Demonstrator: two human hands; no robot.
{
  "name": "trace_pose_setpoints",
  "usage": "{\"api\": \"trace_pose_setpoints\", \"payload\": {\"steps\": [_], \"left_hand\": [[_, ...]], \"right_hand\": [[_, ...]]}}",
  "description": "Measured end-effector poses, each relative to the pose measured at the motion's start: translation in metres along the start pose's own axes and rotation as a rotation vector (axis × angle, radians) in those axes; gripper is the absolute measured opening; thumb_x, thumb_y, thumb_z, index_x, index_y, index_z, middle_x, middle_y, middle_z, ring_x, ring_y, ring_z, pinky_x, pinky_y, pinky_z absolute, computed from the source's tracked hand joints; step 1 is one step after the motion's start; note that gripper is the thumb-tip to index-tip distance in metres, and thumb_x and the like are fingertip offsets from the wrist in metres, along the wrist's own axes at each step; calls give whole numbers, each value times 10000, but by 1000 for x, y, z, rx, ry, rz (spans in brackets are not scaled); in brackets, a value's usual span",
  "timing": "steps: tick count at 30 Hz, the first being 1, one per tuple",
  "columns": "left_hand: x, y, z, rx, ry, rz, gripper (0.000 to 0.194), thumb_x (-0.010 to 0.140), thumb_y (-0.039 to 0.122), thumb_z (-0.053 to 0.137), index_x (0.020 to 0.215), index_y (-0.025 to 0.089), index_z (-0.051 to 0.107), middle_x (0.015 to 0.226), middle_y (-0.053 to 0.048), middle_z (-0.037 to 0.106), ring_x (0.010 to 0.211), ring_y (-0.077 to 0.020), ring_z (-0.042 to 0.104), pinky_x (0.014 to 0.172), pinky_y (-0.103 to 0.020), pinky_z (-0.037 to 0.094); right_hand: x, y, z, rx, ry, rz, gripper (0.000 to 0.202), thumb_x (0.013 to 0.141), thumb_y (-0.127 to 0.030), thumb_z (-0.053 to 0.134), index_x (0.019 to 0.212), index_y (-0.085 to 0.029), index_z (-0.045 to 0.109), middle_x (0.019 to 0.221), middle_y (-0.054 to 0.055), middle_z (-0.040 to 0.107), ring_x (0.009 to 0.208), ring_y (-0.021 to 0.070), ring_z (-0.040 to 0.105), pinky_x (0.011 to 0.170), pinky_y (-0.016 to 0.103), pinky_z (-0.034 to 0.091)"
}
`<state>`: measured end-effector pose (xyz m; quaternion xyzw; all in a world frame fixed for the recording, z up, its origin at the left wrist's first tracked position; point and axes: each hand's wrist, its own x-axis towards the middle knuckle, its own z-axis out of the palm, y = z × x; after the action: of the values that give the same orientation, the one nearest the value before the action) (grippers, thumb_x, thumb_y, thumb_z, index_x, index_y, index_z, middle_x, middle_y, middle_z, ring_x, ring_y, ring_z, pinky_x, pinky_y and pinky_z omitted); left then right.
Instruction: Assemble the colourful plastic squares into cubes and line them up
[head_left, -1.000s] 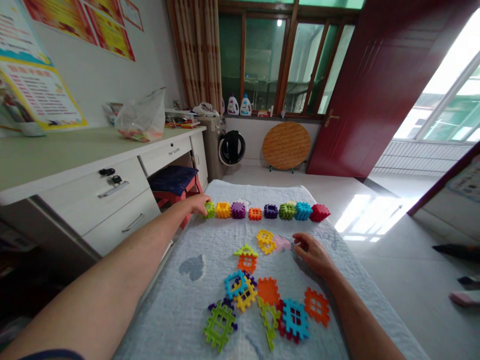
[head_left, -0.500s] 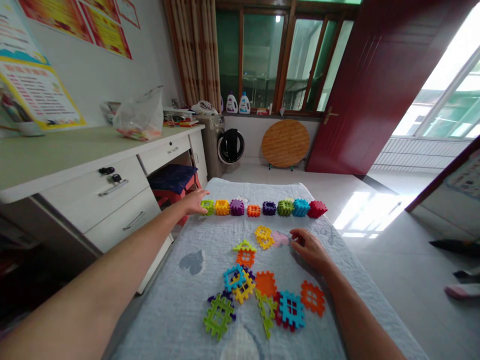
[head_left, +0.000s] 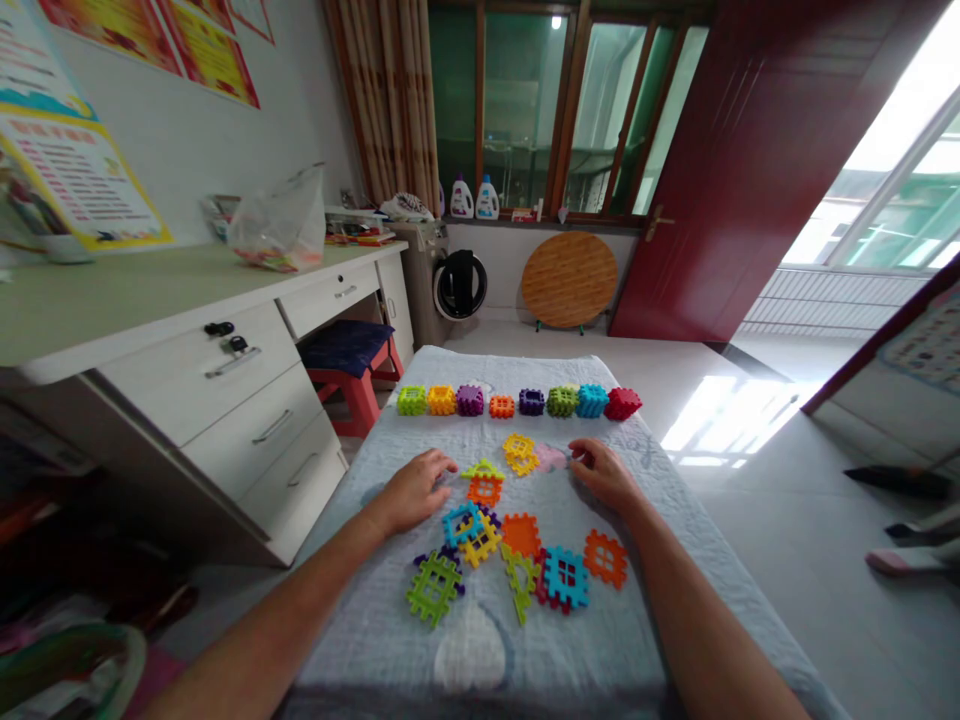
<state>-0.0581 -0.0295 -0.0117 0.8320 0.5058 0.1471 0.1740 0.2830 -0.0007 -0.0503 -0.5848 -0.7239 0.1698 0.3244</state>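
Observation:
My left hand (head_left: 417, 490) hovers or rests just left of an orange square tile (head_left: 485, 489) and a lime triangular tile (head_left: 482, 470); its fingers are apart and hold nothing. On the right, my right hand (head_left: 602, 470) lies on the cloth with fingers loosely curled and apart, empty, right of some yellow tiles (head_left: 520, 454). Nearer me lie loose interlocking plastic tiles: a green one (head_left: 435, 588), a blue one (head_left: 565, 577), an orange one (head_left: 605, 558) and others, some overlapping. Along the far side runs a row of block cubes, from a lime cube (head_left: 412, 401) to a red cube (head_left: 623, 403).
The table wears a light blue cloth (head_left: 480, 650). At left stands a desk (head_left: 165, 290) with drawers, a stool (head_left: 352, 360) beside it. A washing machine (head_left: 429, 270), a round wooden tabletop (head_left: 570, 280) and a red door (head_left: 720, 180) are beyond.
My left hand has left the lime cube at the row's left end and come back toward me, beside the loose tiles. My right hand stays near the yellow tiles. The view has shifted slightly.

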Motion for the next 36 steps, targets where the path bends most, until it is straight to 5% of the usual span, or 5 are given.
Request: {"api": "trace_pose_setpoints", "payload": {"steps": [9, 18, 28, 36], "left_hand": [[22, 12, 38, 7, 226, -154, 490, 705, 485, 671, 1087, 181, 624, 1079, -104, 599, 1035, -267, 557, 931, -379, 429], [15, 9, 41, -150, 316, -107, 119, 741, 301, 632, 818, 212, 648, 911, -49, 616, 926, -211, 589, 872, -338, 462], [15, 8, 39, -222, 397, -131, 130, 773, 293, 585, 862, 199, 589, 881, -39, 604, 819, -185, 586, 778, -310, 484], [17, 3, 43, -171, 437, -147, 165, 743, 184, 575, 907, 186, 590, 916, -57, 606, 874, -199, 577, 835, -334, 476]], "right_hand": [[1, 6, 2, 30, 6, -20, 275, 713, -194, 513, 956, -155, 635, 826, 45, 632, 661, 130, 545, 652, 256, 441], [1, -6, 5, -30, 9, -66, 250, 739, -182, 525, 957, -177, 647, 886, 60, 655, 799, 178, 572, 781, 314, 438], [4, -46, 25, -144, -200, -276, 474, 806, -176, 498, 1271, -265, 532, 1346, 45, 524, 1188, 269, 394, 999, 454, 292], [14, -37, 31, -116, -207, -274, 212, 749, -268, 661, 946, -203, 615, 1066, 66, 587, 994, 223, 496, 909, 374, 378]]}}
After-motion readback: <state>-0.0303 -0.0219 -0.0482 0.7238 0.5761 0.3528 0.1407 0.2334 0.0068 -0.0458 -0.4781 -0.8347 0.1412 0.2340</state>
